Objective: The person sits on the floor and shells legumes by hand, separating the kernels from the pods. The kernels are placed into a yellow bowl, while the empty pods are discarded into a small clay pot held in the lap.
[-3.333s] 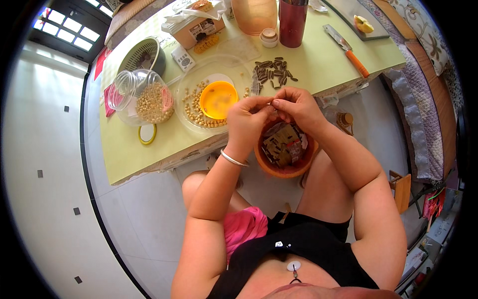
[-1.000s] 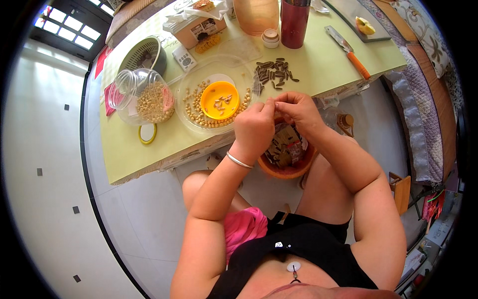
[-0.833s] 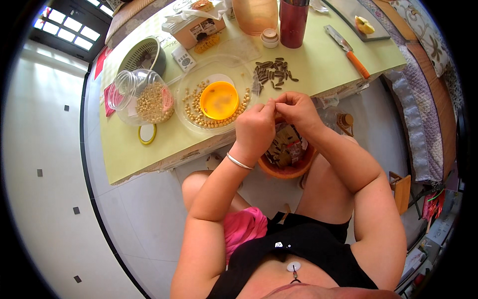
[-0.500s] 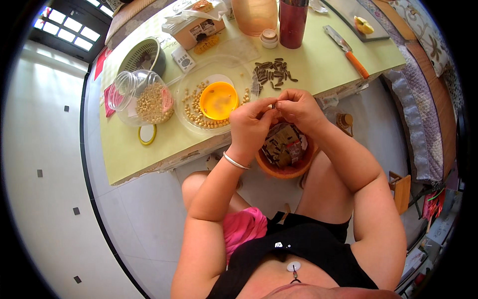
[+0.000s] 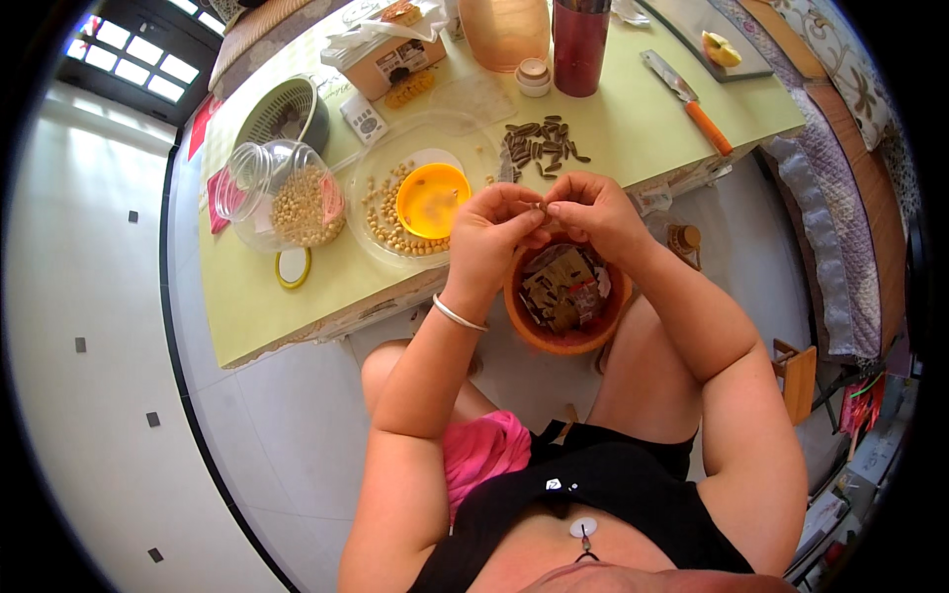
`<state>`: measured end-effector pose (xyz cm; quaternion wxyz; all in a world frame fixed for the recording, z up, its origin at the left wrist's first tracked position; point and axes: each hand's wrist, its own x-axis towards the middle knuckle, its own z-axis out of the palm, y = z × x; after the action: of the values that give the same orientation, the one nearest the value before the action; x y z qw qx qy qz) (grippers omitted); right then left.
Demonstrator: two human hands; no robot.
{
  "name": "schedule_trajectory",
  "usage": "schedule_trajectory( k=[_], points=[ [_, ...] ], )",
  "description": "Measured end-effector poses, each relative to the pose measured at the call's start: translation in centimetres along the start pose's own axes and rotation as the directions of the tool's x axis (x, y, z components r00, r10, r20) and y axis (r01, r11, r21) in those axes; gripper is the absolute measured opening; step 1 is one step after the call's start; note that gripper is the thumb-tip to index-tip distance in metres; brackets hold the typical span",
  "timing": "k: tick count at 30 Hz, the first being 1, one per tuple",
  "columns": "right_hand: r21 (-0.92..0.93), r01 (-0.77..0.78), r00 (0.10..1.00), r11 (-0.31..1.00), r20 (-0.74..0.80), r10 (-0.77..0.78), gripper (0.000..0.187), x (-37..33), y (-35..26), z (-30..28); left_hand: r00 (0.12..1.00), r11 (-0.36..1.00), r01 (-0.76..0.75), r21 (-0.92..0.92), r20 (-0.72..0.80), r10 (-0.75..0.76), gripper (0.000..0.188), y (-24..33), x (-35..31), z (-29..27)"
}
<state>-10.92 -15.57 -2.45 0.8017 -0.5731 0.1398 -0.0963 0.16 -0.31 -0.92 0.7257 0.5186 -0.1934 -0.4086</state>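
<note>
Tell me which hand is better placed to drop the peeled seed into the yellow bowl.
Probably the left hand: it sits nearer the yellow bowl on the table. The right hand is farther over, above the brown basket. Both pinch one small seed between them.

The person is wearing a black sleeveless top (image 5: 603, 494) that is leaving both arms bare from shoulder to fingertip, and a small round white clip-on device (image 5: 583, 528) is sitting at the middle of the chest, with a smaller white mark just above it. A thin silver bangle (image 5: 458, 314) is circling the left wrist, while the right wrist is wearing nothing. Bright pink shorts (image 5: 481, 455) are showing below the top on the left thigh.
</note>
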Motion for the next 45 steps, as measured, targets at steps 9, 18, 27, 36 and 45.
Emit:
schedule_trajectory(
  k=[9, 18, 27, 36, 45],
  points=[
    [0.033, -0.027, 0.999, 0.999, 0.033, 0.026, 0.007, 0.3, 0.3, 0.1, 0.739, 0.314, -0.511, 0.8, 0.222, 0.636, 0.008, -0.4, -0.2, 1.2],
    [-0.247, -0.03, 0.997, 0.969, 0.061, 0.046, 0.012, 0.2, 0.0, -0.1, 0.74, 0.099, -0.284, 0.954, 0.152, 0.655, 0.006, 3.5, -0.2, -1.8],
    [-0.756, 0.065, 0.983, 0.651, -0.064, -0.172, 0.018, 1.0, -1.3, -1.1, 0.881, 0.225, -0.238, 0.945, 0.112, 0.46, 0.017, 5.4, -1.9, -3.3],
    [-0.925, 0.109, 0.875, 0.365, -0.085, -0.476, 0.01, 3.7, 0.6, -2.5, 0.922, 0.323, -0.382, 0.866, 0.331, 0.202, 0.023, 3.0, -2.7, 0.5],
    [-0.587, 0.198, 0.933, 0.785, -0.133, -0.335, 0.009, 2.5, 0.2, -1.4, 0.959, 0.726, -0.211, 0.654, -0.004, 0.282, 0.015, 1.5, -1.4, 0.9]
  ],
)
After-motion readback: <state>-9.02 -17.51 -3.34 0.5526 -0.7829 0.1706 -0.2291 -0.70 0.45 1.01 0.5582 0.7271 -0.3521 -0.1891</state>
